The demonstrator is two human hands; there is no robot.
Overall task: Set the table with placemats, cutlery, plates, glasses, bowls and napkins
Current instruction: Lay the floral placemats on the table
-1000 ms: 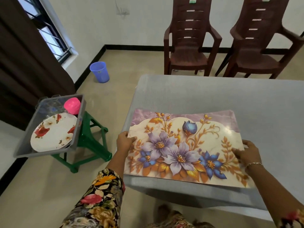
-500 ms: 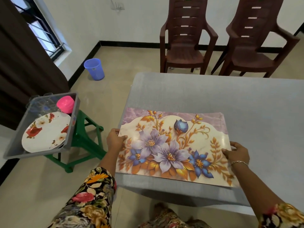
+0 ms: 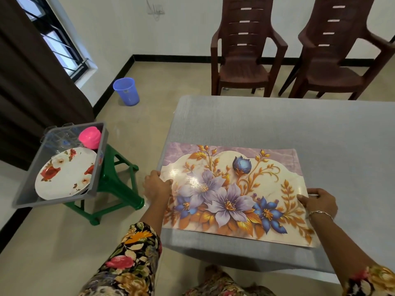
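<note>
A floral placemat [image 3: 230,189] with purple and blue flowers lies flat on the near left corner of the grey table [image 3: 277,124]. My left hand [image 3: 156,185] grips the placemat's left edge, thumb on top. At the mat's right edge, my right hand [image 3: 319,202] holds it the same way. To the left of the table, a grey tray [image 3: 97,174] sits on a green stool [image 3: 113,182]. In the tray are flowered white plates [image 3: 64,176], a pink bowl [image 3: 89,137] and clear glasses [image 3: 62,137].
Two brown plastic chairs [image 3: 243,52] [image 3: 333,56] stand past the table's far edge. A blue bucket [image 3: 126,91] sits on the floor near the wall. A dark curtain [image 3: 27,86] hangs at the left by the window.
The placemat has slid slightly towards the table's left edge with both hands still on its sides. The view has shifted a little.
</note>
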